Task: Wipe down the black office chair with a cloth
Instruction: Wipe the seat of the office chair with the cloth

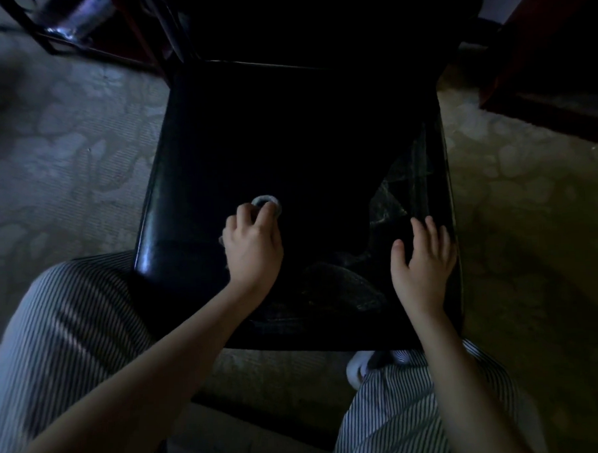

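The black office chair [286,131] fills the middle of the dim head view, its glossy seat facing me. My left hand [252,249] is on the seat's left part with fingers curled round a small pale cloth [267,203], which peeks out past the fingertips. My right hand [424,258] lies flat on the seat's right front, fingers straight and spread. Dusty streaks and smears show on the seat just beyond the right hand. Most of the cloth is hidden under the left hand.
My knees in striped trousers [65,325] flank the seat's front edge. Patterned carpet [64,140] surrounds the chair. A dark metal frame [77,40] stands at the back left, and dark wooden furniture [550,61] at the back right.
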The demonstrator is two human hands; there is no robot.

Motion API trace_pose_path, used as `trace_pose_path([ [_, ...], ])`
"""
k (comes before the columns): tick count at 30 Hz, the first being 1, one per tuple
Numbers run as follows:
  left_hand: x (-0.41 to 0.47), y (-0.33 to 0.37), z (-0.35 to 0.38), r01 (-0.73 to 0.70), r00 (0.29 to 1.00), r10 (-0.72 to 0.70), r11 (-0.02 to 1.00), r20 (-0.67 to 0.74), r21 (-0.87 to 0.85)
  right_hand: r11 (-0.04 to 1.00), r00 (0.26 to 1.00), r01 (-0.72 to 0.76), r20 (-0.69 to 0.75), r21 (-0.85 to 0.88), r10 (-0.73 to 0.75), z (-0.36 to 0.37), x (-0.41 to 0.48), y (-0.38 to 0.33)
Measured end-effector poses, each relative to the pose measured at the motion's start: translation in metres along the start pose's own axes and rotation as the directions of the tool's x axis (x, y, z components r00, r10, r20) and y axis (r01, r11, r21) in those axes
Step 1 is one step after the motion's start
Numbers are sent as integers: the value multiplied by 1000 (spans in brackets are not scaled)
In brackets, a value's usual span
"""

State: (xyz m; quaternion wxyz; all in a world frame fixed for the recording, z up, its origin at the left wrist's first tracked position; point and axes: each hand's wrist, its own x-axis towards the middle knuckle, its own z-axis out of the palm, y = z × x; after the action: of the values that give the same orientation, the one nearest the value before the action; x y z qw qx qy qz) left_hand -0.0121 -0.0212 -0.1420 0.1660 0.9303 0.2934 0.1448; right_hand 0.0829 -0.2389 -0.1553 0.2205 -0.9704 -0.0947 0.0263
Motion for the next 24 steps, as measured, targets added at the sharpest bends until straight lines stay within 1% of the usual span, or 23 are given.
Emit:
trace_pose_path([
  [2, -8, 18, 7, -7, 999, 8, 1000, 36, -7, 1000, 1000, 4, 7, 4, -4, -1, 1, -1],
  [4, -18, 40, 16, -54, 996, 53, 999, 78, 4, 999, 1000, 11, 25, 32, -12, -3, 3, 1],
  [7, -39, 79, 28, -186, 974, 187, 982, 131, -21, 997, 999, 26, 27, 70, -28, -5, 4, 6],
  [10, -55, 102, 28, -303, 932, 310, 951, 189, -67, 992, 998, 62, 3, 111, -63, -6, 1, 11],
  [12, -56, 96, 19, -357, 914, 369, 929, 168, -97, 993, 999, 42, -35, 107, -38, -10, -1, 18],
  [13, -56, 87, 12, -358, 920, 371, 927, 130, -110, 996, 999, -2, -53, 93, 7, -14, -2, 21],
  [14, -56, 73, 3, -333, 935, 343, 936, 84, -115, 995, 996, -67, -55, 79, 72, -15, -1, 27],
  [15, -56, 57, -6, -287, 956, 292, 952, 35, -103, 987, 989, -145, -29, 75, 148, -17, 0, 32],
  [17, -58, 18, -23, -168, 985, 167, 985, -45, -38, 952, 958, -285, 70, 115, 278, -16, 1, 38],
  [18, -60, -1, -29, -107, 992, 107, 994, -71, -4, 937, 947, -316, 109, 146, 303, -15, 1, 41],
  [19, -63, -17, -34, -52, 995, 54, 998, -83, 25, 932, 944, -323, 131, 163, 304, -14, 1, 41],
  [21, -68, -39, -34, 29, 998, -25, 998, -62, 60, 933, 946, -316, 137, 172, 294, -14, 2, 40],
  [24, -69, -43, -28, 72, 997, -70, 995, -36, 64, 928, 941, -330, 136, 174, 310, -17, 2, 36],
])
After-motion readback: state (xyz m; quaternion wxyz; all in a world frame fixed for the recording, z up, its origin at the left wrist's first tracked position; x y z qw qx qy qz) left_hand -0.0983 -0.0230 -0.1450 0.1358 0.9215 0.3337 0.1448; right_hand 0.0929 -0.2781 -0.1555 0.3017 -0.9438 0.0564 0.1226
